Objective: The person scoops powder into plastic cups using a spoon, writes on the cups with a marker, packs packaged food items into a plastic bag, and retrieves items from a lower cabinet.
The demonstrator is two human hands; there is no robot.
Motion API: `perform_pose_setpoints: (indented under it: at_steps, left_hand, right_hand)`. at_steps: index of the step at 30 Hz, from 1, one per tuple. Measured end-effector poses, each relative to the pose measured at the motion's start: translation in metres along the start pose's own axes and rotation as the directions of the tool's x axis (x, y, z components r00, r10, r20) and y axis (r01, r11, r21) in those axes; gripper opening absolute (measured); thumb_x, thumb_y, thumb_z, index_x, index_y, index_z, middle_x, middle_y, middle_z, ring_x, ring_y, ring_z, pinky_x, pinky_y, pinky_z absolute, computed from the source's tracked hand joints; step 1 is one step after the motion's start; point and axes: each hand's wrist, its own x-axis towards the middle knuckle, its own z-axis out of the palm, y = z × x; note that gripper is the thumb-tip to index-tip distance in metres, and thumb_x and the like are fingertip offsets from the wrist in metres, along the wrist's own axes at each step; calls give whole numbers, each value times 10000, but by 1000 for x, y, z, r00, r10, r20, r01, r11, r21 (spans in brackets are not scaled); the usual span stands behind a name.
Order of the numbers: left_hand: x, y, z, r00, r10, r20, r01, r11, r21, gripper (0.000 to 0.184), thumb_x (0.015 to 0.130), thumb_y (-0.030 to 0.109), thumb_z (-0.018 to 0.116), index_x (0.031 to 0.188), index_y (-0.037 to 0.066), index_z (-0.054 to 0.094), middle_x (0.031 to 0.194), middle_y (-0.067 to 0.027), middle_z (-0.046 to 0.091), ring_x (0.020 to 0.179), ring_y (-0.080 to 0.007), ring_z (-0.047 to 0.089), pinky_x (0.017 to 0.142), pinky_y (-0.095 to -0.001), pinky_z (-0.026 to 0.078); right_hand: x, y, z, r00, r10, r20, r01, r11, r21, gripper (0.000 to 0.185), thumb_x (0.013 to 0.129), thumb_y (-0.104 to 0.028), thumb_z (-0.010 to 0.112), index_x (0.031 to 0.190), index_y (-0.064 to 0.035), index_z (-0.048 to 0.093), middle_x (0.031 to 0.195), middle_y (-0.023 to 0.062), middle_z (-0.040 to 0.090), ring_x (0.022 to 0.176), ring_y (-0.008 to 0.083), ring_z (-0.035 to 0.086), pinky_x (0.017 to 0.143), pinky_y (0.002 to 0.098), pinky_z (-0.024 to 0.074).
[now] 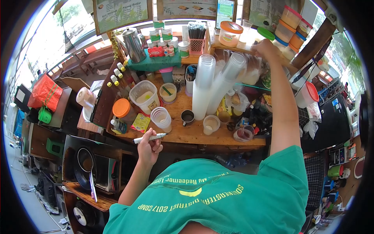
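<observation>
Closed around a white marker pen [150, 138], my left hand [149, 150] is held over the front edge of the wooden counter. Just above the pen stands a short stack of clear plastic cups [160, 117]. My right arm stretches up to the shelf on the right, where my right hand [265, 49] is at a tub with a green lid [266, 33]. Its fingers are mostly hidden, so whether they grip anything does not show. An orange-lidded tub [230, 33] sits left of that hand.
Tall stacks of clear cups [203, 85] rise mid-counter beside a metal mug [187, 117]. A square tub [144, 95], glass bottles [119, 80] and a steel pitcher [134, 45] stand left. Stacked containers [286, 29] are at far right. A frying pan [85, 163] lies lower left.
</observation>
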Motion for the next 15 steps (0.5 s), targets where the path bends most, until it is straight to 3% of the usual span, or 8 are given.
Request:
perform_pose_setpoints:
  at_steps: [5, 7, 8, 10, 11, 12, 13, 15]
  left_hand:
    - [-1, -4, -7, 996, 11, -91, -9, 1000, 27, 226, 1045, 301, 518, 911, 123, 556, 616, -27, 508, 437, -80, 337, 417, -242, 266]
    - [-1, -3, -4, 997, 36, -69, -32, 998, 61, 232, 1046, 301, 517, 909, 118, 552, 619, -28, 505, 441, -81, 339, 419, -245, 267]
    - [-2, -5, -4, 997, 66, -41, -62, 994, 86, 238, 1047, 302, 515, 907, 112, 549, 622, -29, 502, 445, -83, 341, 421, -248, 267]
    - [0, -9, -6, 995, 100, -6, -99, 988, 116, 237, 1045, 282, 508, 935, 79, 560, 640, -37, 499, 470, -86, 351, 437, -251, 272]
    - [1, -11, -8, 993, 114, 19, -116, 984, 133, 233, 1044, 271, 505, 952, 67, 570, 646, -40, 501, 478, -86, 355, 443, -251, 275]
    - [2, -14, -10, 993, 113, 40, -117, 983, 144, 233, 1039, 252, 493, 1009, 43, 592, 654, -49, 506, 485, -86, 357, 452, -250, 283]
    - [2, -16, -10, 994, 104, 32, -108, 983, 149, 233, 1039, 252, 493, 1009, 43, 592, 654, -49, 506, 485, -86, 357, 452, -250, 283]
    - [3, -21, -7, 994, 58, 89, -71, 986, 150, 255, 1040, 250, 475, 1046, 29, 603, 655, -53, 510, 488, -87, 361, 462, -252, 294]
  right_hand:
    - [-13, 13, 3, 998, -31, -52, 28, 999, -46, 341, 828, -335, 749, 916, -6, 751, 805, 100, 754, 648, 188, 723, 628, 275, 560]
    - [-52, 20, 3, 894, -175, -413, 189, 982, -7, 396, 804, -360, 760, 875, 30, 737, 778, 144, 744, 632, 218, 729, 695, 337, 577]
    - [-75, 28, 9, 860, -270, -433, 285, 958, -31, 430, 807, -396, 758, 941, 13, 734, 826, 147, 750, 741, 256, 742, 730, 367, 570]
    - [-152, 33, 35, 924, -307, -229, 333, 939, 83, 418, 810, -410, 754, 943, -14, 740, 808, 139, 744, 768, 251, 733, 723, 375, 562]
    - [-202, 18, 47, 975, -216, 50, 211, 973, 93, 415, 811, -422, 747, 930, -24, 746, 796, 150, 734, 742, 261, 718, 716, 385, 557]
    - [-229, 23, 74, 931, -197, 306, 198, 980, 29, 458, 794, -437, 787, 946, -6, 764, 755, 114, 728, 677, 173, 687, 658, 338, 540]
    - [-255, 16, 98, 827, -20, 562, 28, 1000, -6, 524, 758, -473, 810, 941, 15, 763, 782, 150, 735, 711, 227, 710, 693, 361, 553]
    - [-291, 41, 181, 842, -46, 538, 108, 990, -85, 887, 677, -534, 853, 1286, 60, 603, 1200, 242, 677, 1085, 355, 668, 953, 413, 526]
